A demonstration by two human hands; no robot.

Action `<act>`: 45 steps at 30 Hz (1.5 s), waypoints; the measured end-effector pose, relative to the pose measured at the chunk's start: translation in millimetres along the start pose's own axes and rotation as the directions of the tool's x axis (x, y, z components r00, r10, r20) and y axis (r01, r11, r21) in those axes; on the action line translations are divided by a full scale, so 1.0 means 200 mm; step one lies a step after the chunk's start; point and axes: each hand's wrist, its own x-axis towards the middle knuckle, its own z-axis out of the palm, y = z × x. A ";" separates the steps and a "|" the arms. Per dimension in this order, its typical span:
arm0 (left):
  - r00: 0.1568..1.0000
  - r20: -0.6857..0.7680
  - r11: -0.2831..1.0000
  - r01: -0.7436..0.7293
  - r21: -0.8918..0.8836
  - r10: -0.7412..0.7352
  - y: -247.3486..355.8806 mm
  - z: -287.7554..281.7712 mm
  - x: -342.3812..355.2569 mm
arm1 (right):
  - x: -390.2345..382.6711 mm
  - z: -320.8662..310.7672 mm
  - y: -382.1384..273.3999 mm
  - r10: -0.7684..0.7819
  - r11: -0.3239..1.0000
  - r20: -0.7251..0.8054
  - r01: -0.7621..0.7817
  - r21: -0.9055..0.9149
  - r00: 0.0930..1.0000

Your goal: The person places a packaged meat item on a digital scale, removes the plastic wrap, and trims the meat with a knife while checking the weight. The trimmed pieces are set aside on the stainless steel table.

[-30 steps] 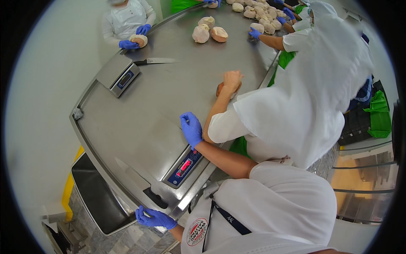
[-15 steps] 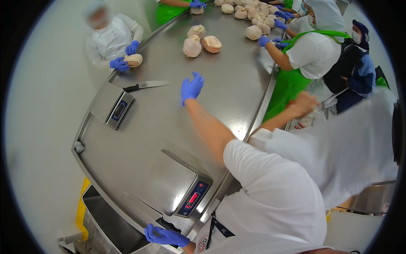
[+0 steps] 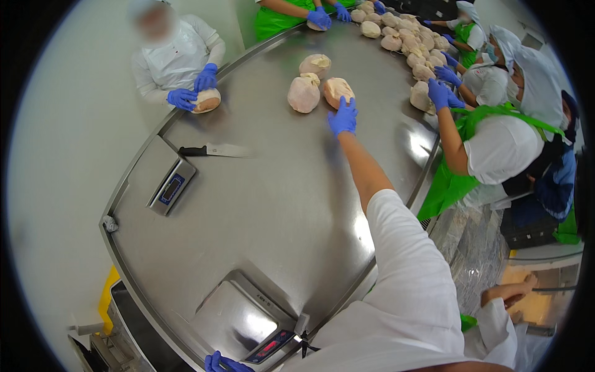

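My right arm reaches far over the steel table. Blue-gloved and with fingers stretched apart, my right hand touches the near side of a round, pale pink-orange piece of meat. Two more round meat pieces sit just left of it: a pinkish one with a gathered top and a yellowish one behind. At the bottom edge, my left hand, also gloved in blue, is beside a scale with a lit red display. Most of that hand is cut off, so its grip is unclear.
A knife with a black handle lies near a second scale at the left rim. Across the table, a co-worker handles another meat piece. Several co-workers line the right side near a meat pile.
My right hand has moved forward and right onto the meat piece. My left hand, spread before, has dropped lower and partly out of view. The view has shifted.
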 end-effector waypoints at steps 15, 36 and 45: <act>0.998 0.057 0.993 -0.007 0.119 0.001 -0.48 0.24 -0.20 | 0.78 0.17 0.04 0.190 0.980 0.443 -0.141 -0.141 0.876; 0.387 0.884 0.417 0.780 -0.466 0.263 0.48 0.54 -0.30 | -1.46 -0.98 0.10 -0.125 0.989 0.599 0.146 0.014 0.791; 0.378 0.780 0.165 0.842 -0.514 0.498 0.42 0.45 -0.66 | -2.28 -1.39 0.08 -0.357 -0.195 0.824 -0.898 0.394 0.440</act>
